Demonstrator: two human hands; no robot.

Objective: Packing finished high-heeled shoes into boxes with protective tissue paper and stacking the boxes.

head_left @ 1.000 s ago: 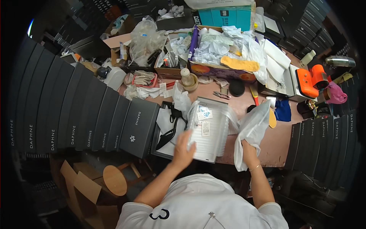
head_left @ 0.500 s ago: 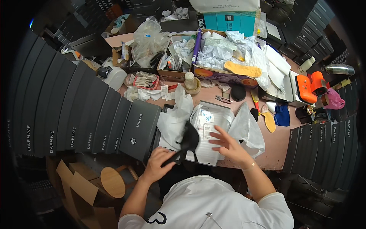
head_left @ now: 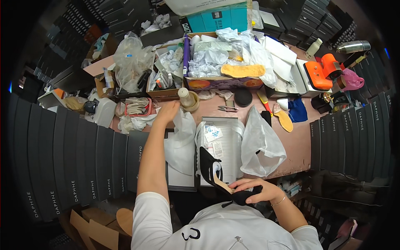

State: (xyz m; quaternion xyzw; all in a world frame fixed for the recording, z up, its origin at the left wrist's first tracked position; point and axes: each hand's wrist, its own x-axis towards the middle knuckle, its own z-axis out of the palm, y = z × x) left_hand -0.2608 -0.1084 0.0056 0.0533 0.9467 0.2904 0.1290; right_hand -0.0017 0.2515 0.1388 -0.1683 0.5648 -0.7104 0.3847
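the right hand [head_left: 264, 192] is closed around one end of a black dress shoe [head_left: 222, 183], thumb below and fingers over it, and holds it aslant in front of the person's shirt [head_left: 216, 216], its far end over the near part of a white ridged tray [head_left: 230, 152]. the shoe's beige insole faces up. the left hand [head_left: 168, 111] is stretched forward beside a pale-capped bottle [head_left: 186, 98] that stands in a round container [head_left: 193, 103]; how far its fingers are open, and whether they touch the bottle, i cannot tell. two printed cards lie in the tray, one white and blue [head_left: 213, 132], one plain white [head_left: 217, 148]. a white shoe bag [head_left: 262, 143] lies right of the tray, and a white sheet [head_left: 181, 143] drapes over an open grey shoe box [head_left: 181, 180] at its left. beyond the tray sit thread snips [head_left: 228, 109] and a black round tin [head_left: 243, 97]
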